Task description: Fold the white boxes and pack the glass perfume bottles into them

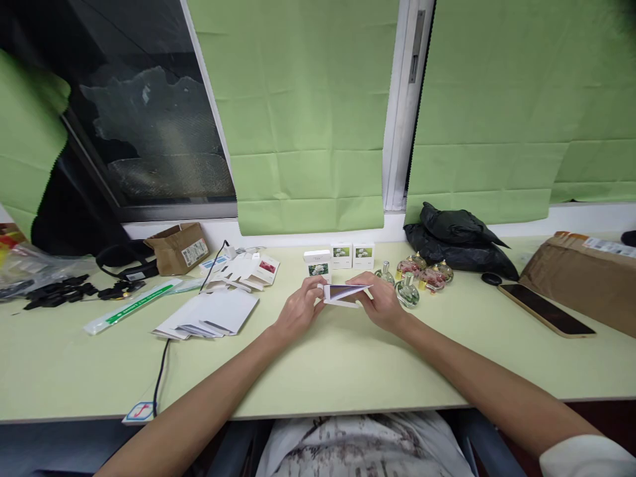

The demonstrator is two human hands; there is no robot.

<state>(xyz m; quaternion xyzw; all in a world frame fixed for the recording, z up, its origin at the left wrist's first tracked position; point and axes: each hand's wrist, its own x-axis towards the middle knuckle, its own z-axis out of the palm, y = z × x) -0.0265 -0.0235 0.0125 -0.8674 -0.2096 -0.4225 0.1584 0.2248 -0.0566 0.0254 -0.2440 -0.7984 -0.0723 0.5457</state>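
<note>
Between my hands is a small white cardboard box, its open end facing me and a flap folded at an angle inside. My left hand grips the box's left side, fingers closed on it. On the right side my right hand pinches the box's edge. Just behind stand a white box with a flower picture and two similar boxes, one of them a white box at the right. Near my right hand are green glass perfume bottles and several pink perfume bottles.
Flat white cartons and printed cartons lie at left, near a brown box, a black cable and a green-white packet. At right are a phone, black plastic bags and a brown parcel.
</note>
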